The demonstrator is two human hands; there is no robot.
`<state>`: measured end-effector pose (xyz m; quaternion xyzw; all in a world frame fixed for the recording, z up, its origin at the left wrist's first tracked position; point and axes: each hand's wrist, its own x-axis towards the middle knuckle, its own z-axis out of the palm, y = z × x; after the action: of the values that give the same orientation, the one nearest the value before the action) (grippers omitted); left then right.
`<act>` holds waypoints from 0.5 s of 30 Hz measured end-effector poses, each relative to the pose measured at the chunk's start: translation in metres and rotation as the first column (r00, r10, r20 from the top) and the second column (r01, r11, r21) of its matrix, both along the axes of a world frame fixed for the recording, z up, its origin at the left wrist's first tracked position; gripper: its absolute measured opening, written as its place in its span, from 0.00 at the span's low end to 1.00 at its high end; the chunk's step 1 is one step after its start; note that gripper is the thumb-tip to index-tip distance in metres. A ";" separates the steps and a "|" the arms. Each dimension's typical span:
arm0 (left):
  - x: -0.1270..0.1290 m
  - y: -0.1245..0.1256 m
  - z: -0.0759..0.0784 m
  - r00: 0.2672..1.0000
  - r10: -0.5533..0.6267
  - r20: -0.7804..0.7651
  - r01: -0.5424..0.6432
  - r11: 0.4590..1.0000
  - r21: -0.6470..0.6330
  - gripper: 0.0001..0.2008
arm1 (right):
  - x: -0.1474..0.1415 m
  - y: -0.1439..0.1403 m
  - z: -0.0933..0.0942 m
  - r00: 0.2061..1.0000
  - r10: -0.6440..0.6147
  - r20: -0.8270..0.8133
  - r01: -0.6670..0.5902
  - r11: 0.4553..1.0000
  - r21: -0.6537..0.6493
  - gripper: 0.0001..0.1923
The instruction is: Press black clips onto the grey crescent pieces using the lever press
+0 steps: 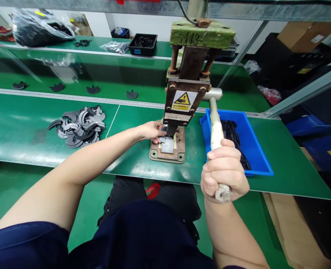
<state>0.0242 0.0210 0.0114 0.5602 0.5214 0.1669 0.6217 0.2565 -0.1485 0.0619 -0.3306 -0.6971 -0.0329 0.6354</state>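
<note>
While right hand (224, 173) grips press lever (216, 129), left hand (152, 131) fingers pinch grey part (162, 139) under punch (171, 130)

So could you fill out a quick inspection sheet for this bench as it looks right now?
Surface: green bench, slightly glossy.
Job's things: hand press; small grey part on its base plate.
Clutter: pile of curved grey parts; blue bin of dark pieces; black tray on the far shelf.
Hands: left hand at the part under the ram; right hand gripping the wrapped lever.
Cables: one black cable above the press.
Surroundings: conveyor belt carrying single parts; cardboard boxes at right.
</note>
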 end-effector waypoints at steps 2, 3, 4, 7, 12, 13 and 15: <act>0.003 -0.002 0.006 0.999 0.009 -0.043 -0.012 0.999 -0.053 0.21 | -0.002 0.002 0.001 0.998 0.060 -0.022 -0.056 0.990 0.129 0.14; 0.005 -0.003 0.010 0.998 0.012 -0.062 -0.017 0.997 -0.076 0.20 | -0.002 0.002 0.001 0.997 0.071 -0.027 -0.066 0.986 0.155 0.13; 0.006 -0.004 0.012 0.997 0.013 -0.078 -0.020 0.995 -0.094 0.18 | -0.003 0.003 0.002 0.997 0.066 -0.035 -0.060 0.987 0.150 0.13; 0.009 -0.007 0.016 0.995 0.017 -0.096 -0.029 0.992 -0.123 0.17 | -0.003 0.003 0.001 0.997 0.065 -0.038 -0.059 0.990 0.131 0.13; 0.005 -0.012 0.007 0.998 0.070 0.001 -0.069 0.991 -0.118 0.20 | 0.001 0.003 0.003 0.996 0.084 -0.020 -0.081 0.989 0.127 0.13; 0.003 -0.015 0.005 0.996 0.086 0.032 -0.082 0.990 -0.113 0.20 | 0.001 0.003 0.003 0.996 0.083 -0.011 -0.081 0.988 0.129 0.13; -0.004 -0.026 0.005 0.985 0.118 0.123 -0.106 0.990 -0.097 0.20 | 0.002 0.003 0.004 0.996 0.084 0.006 -0.084 0.988 0.131 0.13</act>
<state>0.0200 -0.0047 0.0166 0.4895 0.5179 0.2137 0.6682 0.2585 -0.1457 0.0663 -0.2584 -0.7068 -0.0522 0.6564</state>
